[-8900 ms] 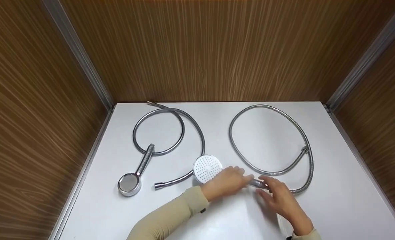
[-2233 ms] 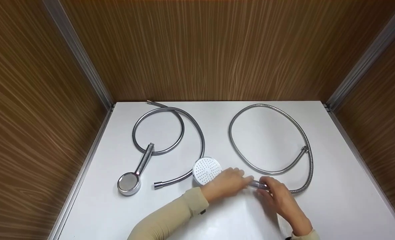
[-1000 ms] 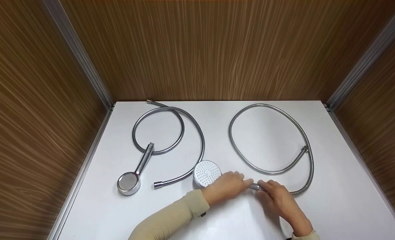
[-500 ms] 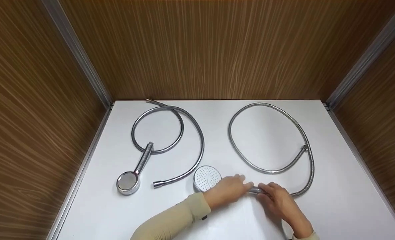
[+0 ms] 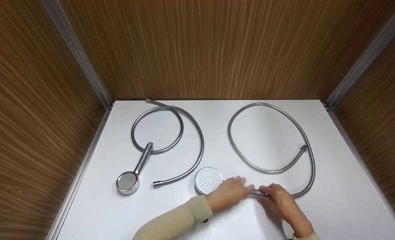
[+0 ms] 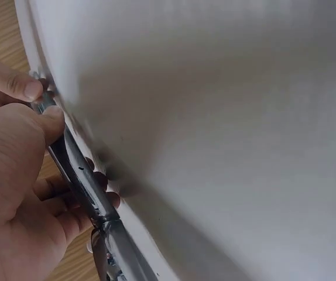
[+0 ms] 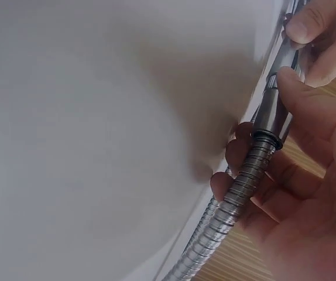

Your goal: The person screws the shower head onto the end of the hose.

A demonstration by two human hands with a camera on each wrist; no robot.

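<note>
My left hand [image 5: 229,194] grips the chrome handle [image 6: 81,175] of a shower head whose round white spray face [image 5: 208,180], dotted with small holes, lies left of the hand. At the handle's far end, my right hand [image 5: 281,201] holds the smooth metal end nut [image 7: 270,114] of a ribbed shower hose [image 7: 226,205]. Its thumb presses near the seam between nut and handle, with the fingers curled behind the hose. In the right wrist view the nut sits in line against the handle end. The hose's bend [image 5: 312,173] runs off to the right and loops behind.
At left on the white table [image 5: 100,213] lies a second, smaller chrome shower head [image 5: 128,182], its handle over a grey hose [image 5: 202,140]. That hose's loose end [image 5: 157,184] points left. Wood-grain panels [image 5: 197,50] enclose the back and sides.
Over the last couple of seconds the shower head and both hands have shifted slightly toward me, away from the grey hose. The right fingers have changed position around the joint. Both holds continue.
</note>
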